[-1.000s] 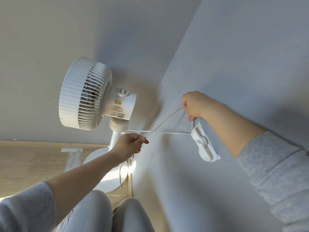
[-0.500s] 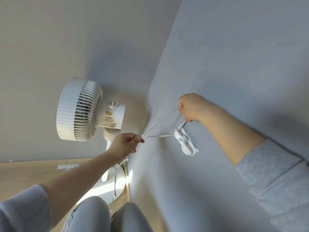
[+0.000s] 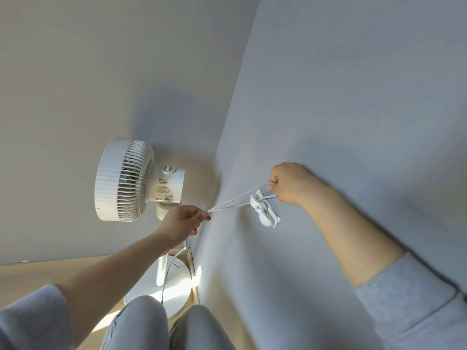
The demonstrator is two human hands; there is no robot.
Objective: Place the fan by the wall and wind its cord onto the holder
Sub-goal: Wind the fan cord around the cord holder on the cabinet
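Observation:
A white pedestal fan (image 3: 131,179) stands in the corner, its round base (image 3: 177,281) on the floor against the right wall. A white cord holder (image 3: 264,210) is fixed to that wall. The white cord (image 3: 235,200) runs in two strands from my left hand (image 3: 183,221), which pinches it, up to the holder and to my right hand (image 3: 288,183), which grips the cord just above the holder. One strand passes round the holder's upper end. More cord hangs from my left hand down to the fan's base.
Two grey walls meet in the corner behind the fan. Wooden floor (image 3: 38,276) shows at the lower left. My knees (image 3: 164,324) in light trousers are at the bottom, close to the fan's base.
The view has tilted upward, so the fan and holder sit lower in frame. My right hand has moved down closer to the holder, and the cord now passes round its upper end.

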